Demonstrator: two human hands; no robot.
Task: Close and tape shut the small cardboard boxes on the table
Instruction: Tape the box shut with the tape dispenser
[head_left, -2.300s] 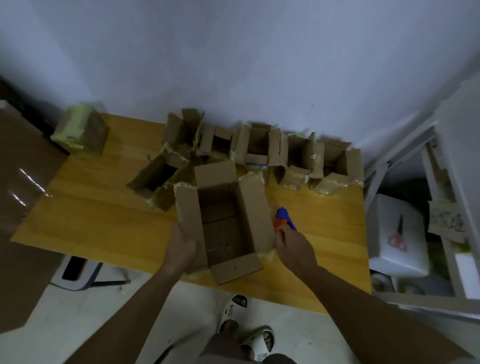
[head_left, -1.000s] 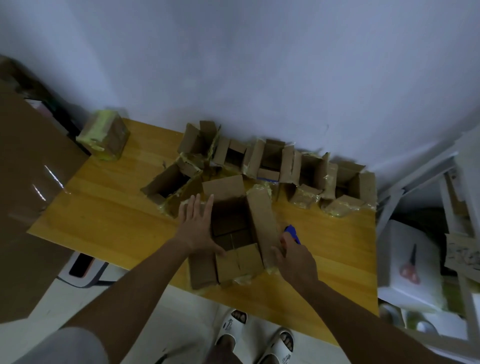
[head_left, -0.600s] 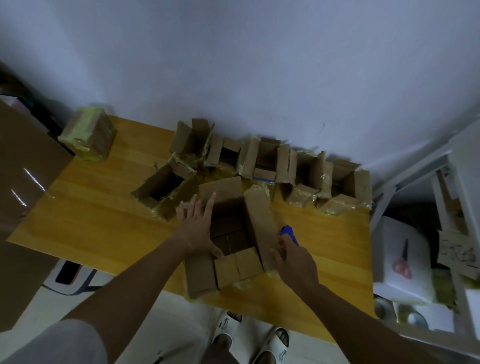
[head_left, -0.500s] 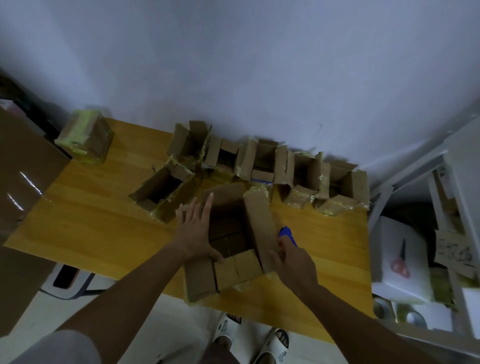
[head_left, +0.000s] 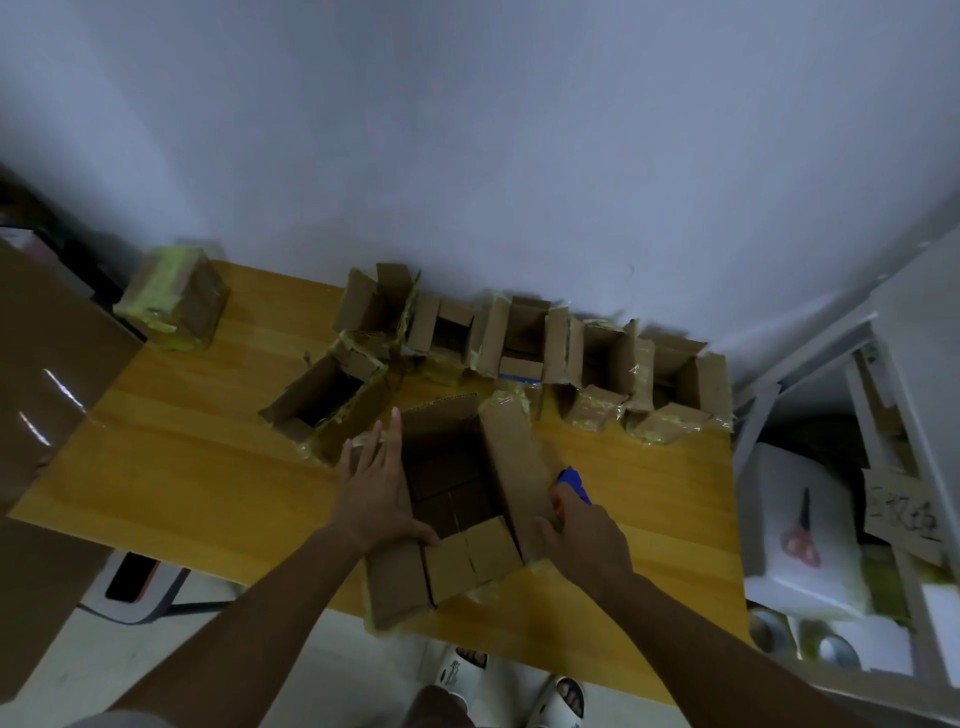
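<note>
Fingers (head_left: 382, 447) splayed flat on brown box (head_left: 452, 499) flap (top open), right hand (head_left: 584, 535) clenched.

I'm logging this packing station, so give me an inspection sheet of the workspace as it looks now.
Surface: wooden table, bare at the left.
Job's things: open box at the near edge, near flap folded in; open boxes along the wall; taped box at the far left corner.
Clutter: blue tool beside the open box.
Hands: left hand flat on the left flap; right hand at the right flap.
Cables: nothing seen.
Surroundings: white wall; scissors on white foam at the right; large carton at the left.
</note>
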